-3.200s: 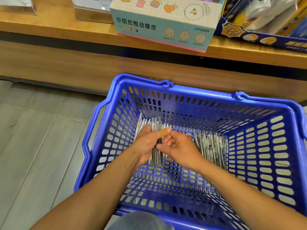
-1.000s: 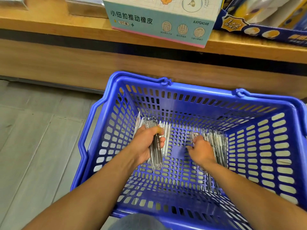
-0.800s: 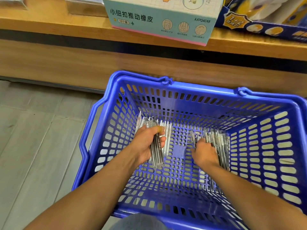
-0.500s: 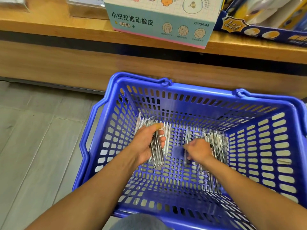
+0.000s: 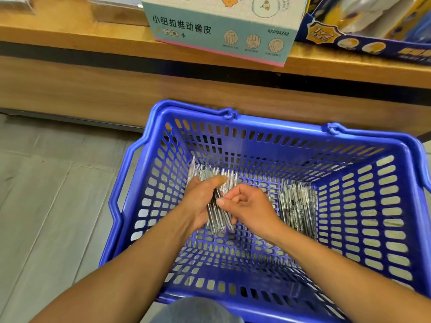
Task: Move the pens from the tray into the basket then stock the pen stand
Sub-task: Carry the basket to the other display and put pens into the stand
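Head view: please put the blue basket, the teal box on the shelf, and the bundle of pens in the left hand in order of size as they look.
1. blue basket, clearly largest.
2. teal box, cut off at the top edge, so its full size is unsure.
3. bundle of pens, held in the left hand, smallest.

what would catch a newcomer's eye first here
The bright blue basket fills the middle, sitting on the floor before a wooden shelf. Inside it, the left hand grips a bundle of pens while the right hand touches it.
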